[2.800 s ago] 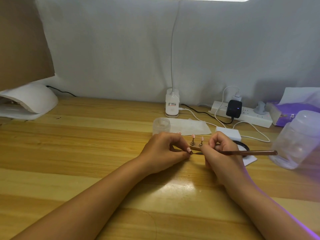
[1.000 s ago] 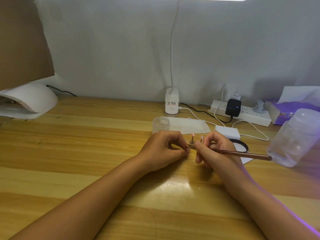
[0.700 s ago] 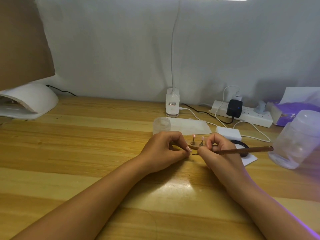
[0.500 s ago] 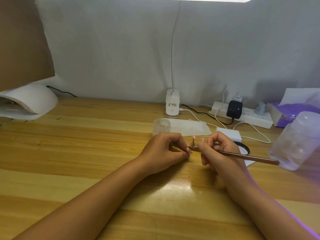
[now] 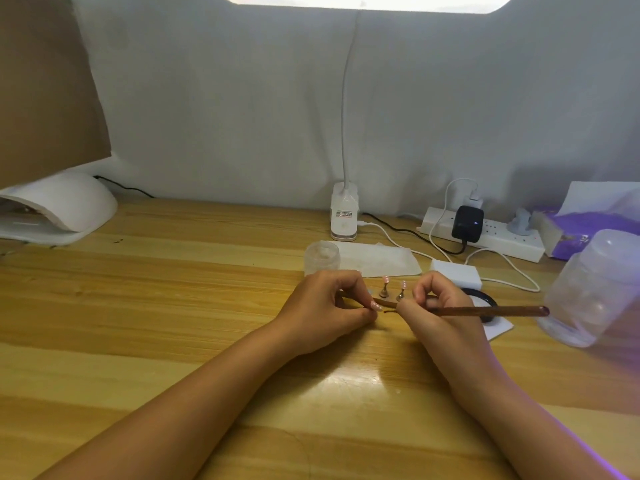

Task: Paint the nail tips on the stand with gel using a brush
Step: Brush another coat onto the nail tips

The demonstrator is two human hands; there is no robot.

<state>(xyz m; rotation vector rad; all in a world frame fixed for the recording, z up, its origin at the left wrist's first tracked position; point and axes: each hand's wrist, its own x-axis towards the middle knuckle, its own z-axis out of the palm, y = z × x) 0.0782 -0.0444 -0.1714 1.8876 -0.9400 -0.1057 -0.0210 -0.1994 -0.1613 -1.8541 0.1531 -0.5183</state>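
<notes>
On the wooden table, a small brown stand carries two metal pegs topped with pink nail tips. My left hand pinches a single pink nail tip on its holder, just in front of the stand. My right hand grips a long brown brush lying level, its handle pointing right. The bristle end reaches left to the pinched nail tip. A black gel pot sits behind my right hand, partly hidden.
A clear jar and a white wipe lie behind the hands, with a white block to their right. A lamp base, power strip, large plastic jar and white curing lamp ring the table.
The brush handle has swung up and down between frames and now lies level. Its bristle end stays at the nail tip my left hand pinches. The left hand has hardly moved.
</notes>
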